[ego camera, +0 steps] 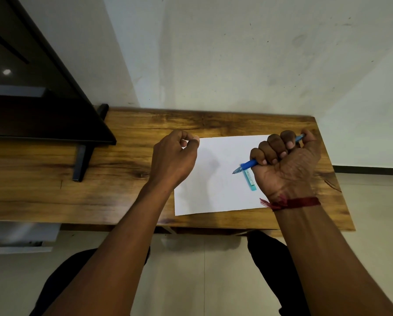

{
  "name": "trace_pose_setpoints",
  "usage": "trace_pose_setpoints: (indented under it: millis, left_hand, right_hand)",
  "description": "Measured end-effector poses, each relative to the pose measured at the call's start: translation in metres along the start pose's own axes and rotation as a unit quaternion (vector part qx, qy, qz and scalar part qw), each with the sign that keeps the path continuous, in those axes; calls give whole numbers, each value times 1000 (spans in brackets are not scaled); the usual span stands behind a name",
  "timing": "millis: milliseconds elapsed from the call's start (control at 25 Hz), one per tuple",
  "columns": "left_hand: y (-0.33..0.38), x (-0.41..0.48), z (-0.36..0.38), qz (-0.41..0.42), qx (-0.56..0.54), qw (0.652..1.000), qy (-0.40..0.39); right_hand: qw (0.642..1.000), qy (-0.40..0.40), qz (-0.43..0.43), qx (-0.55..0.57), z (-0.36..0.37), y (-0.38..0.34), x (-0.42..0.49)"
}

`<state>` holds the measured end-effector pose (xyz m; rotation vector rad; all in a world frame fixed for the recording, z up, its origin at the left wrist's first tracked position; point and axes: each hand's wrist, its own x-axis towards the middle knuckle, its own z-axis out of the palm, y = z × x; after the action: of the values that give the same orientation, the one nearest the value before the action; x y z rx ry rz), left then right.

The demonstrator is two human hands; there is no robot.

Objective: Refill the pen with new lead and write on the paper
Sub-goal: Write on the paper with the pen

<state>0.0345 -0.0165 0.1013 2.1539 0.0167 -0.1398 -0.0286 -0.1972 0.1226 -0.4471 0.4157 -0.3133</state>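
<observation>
Both forearms bare from the bottom frame edge to the wrists; no sleeves visible anywhere along them

Left hand (175, 156): no ring, watch or band seen on hand or wrist

Right hand (286, 163): no rings seen on the visible fingers; fingernails short and pale

Right wrist: dark red thread band (293, 202) wrapped around it, thin, several strands lying together. Frayed loose ends stick out from a knot on the inner side of the wrist, paler red at the tips

Legs: dark, near-black trousers (270, 258) cover both thighs, seen at the bottom of the view; fabric plain, no pattern or seam detail resolvable
</observation>
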Motion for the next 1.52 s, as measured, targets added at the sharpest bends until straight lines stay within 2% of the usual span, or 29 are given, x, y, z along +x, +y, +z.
trace_pose_setpoints:
  millis: [440, 680, 1520]
  left_hand:
    - [-2, 0, -1, -5, 3, 1000, 2]
    - [-1, 0, -1, -8, 1, 1000, -2]
    - [1, -2, -2, -2, 7, 1000, -5]
  right_hand:
    - [999, -8, 8, 32, -4, -1, 0]
    - [1000, -5, -3, -6, -3, -3, 2]
    - [1000, -12, -7, -16, -1, -5, 0]
